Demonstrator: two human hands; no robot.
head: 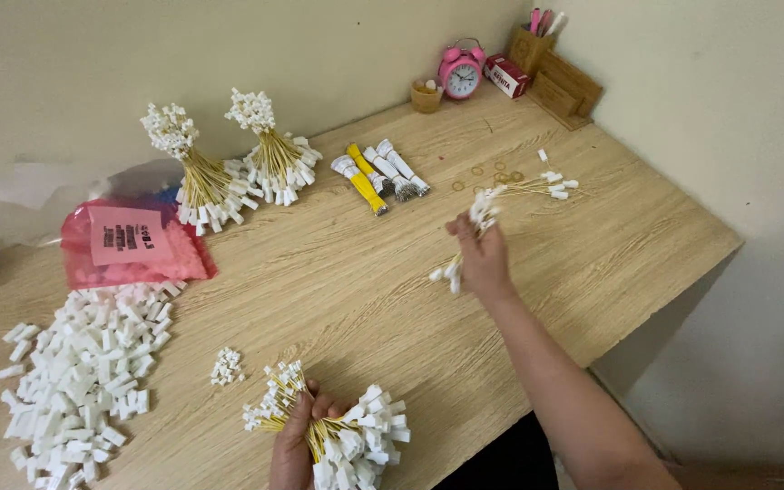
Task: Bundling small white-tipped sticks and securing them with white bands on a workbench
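My left hand grips a thick bundle of yellow wires with white plastic connectors at the near edge of the wooden table. My right hand is raised over the middle right of the table and holds a few yellow wires with white connectors. Just beyond it a small loose group of the same wires lies on the table.
A big heap of white connectors lies at the left, a small clump nearer. Two upright wire bundles, a red plastic bag, rolled wire packs, rubber bands, a pink alarm clock and a wooden organiser sit behind.
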